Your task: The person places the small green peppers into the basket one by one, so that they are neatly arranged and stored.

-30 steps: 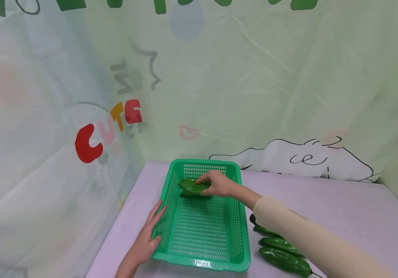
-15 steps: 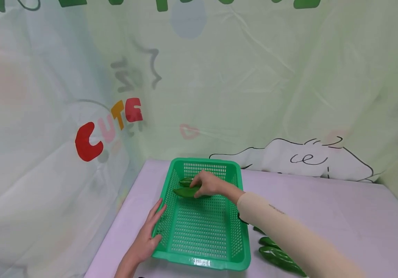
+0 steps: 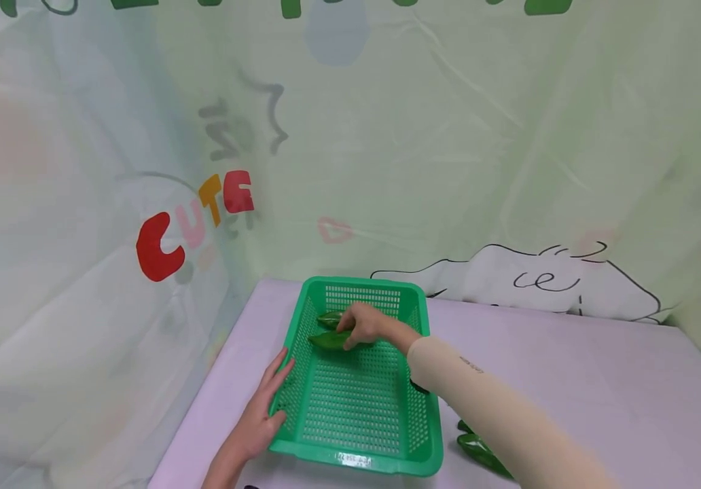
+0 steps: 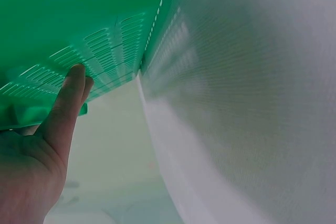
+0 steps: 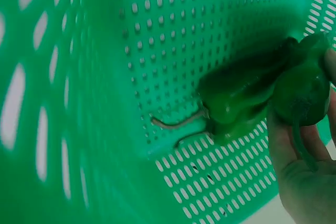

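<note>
My right hand point(image 3: 363, 322) pinches a green pepper point(image 5: 304, 90) between thumb and fingers, low inside the green plastic basket point(image 3: 350, 465). In the right wrist view its curved stem hangs toward the palm. Just behind it, other glossy green peppers point(image 5: 236, 103) with thin stems lie on the basket's slotted floor; in the head view one such pepper point(image 3: 329, 319) shows, partly hidden by the fingers. My left hand point(image 3: 255, 421) holds the basket's left side, the thumb over the rim. The left wrist view shows fingers point(image 4: 68, 95) against the perforated wall.
Right of the basket, green peppers point(image 3: 481, 455) lie on the pale lilac tabletop point(image 3: 570, 380), partly hidden by the beige sleeve point(image 3: 485, 407). A printed curtain point(image 3: 418, 170) closes off the back and left.
My right hand has moved slightly left and toward me, bringing the pepper in front of another one in the basket. The sleeve covers more of the peppers on the table. The left hand stays put.
</note>
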`<state>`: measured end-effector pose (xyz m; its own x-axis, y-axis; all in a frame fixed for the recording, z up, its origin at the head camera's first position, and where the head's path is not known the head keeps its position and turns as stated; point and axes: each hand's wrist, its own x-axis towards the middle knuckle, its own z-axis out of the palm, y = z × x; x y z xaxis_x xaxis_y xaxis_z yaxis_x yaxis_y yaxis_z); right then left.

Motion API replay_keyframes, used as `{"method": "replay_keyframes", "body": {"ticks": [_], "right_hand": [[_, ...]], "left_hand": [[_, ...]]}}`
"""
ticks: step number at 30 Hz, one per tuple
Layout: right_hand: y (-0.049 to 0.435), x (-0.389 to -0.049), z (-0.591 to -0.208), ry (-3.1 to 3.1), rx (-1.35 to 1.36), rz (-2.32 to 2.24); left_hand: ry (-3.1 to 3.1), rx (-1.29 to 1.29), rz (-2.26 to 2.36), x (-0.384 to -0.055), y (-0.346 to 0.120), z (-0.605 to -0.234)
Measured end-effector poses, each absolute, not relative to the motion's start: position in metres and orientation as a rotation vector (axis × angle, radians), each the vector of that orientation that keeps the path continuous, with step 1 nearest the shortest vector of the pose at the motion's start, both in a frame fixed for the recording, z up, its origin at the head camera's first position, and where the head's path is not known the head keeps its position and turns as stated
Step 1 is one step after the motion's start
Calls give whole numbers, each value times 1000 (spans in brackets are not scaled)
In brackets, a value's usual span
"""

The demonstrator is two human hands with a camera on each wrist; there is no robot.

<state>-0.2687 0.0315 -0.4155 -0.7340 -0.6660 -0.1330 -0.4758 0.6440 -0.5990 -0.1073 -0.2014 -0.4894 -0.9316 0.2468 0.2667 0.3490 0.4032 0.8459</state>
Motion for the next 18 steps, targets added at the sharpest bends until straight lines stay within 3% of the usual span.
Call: {"method": "replay_keyframes", "body": {"ticks": [18], "right_hand": [[27,-261,-433,2631,-841,-606]], "left_hand": [[-2566,-534,-1562,-107,-201,-489]]}}
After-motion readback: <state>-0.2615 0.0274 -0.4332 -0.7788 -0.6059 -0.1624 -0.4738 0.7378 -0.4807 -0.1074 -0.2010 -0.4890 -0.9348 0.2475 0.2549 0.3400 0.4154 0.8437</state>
